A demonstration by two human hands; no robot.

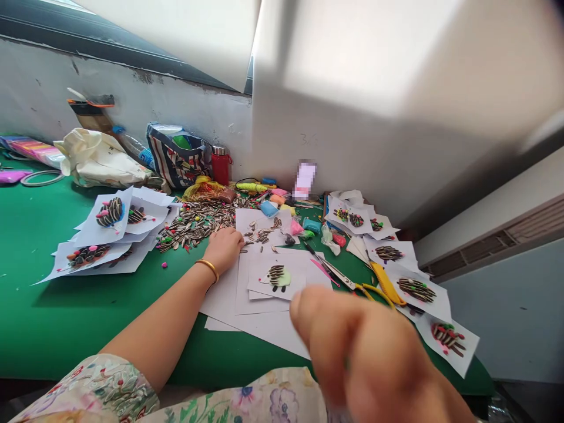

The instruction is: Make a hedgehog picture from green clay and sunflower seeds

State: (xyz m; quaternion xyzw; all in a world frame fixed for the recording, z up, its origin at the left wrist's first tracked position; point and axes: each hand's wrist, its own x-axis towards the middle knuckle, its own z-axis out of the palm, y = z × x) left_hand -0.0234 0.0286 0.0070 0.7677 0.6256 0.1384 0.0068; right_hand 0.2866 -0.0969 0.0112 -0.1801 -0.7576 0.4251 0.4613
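Observation:
My left hand [224,248], with a gold bangle at the wrist, rests at the right edge of a pile of striped sunflower seeds [194,222], next to white paper. Its fingers look bent together; their tips are hidden. My right hand [365,346] is raised close to the camera and blurred, its fingers curled in; anything inside is hidden. Between the hands lies a white card [259,276] bearing a hedgehog figure [278,278] of pale green clay with seed spines, dark feet and a pink nose. Behind it, loose seeds [263,236] lie on another sheet.
Finished-looking seed pictures lie stacked at left [103,229] and right [414,258]. Scissors [343,276] and a yellow-handled cutter [388,285] lie to the right. Clay packets [312,225], a red bottle [221,165] and bags [178,155] stand along the wall.

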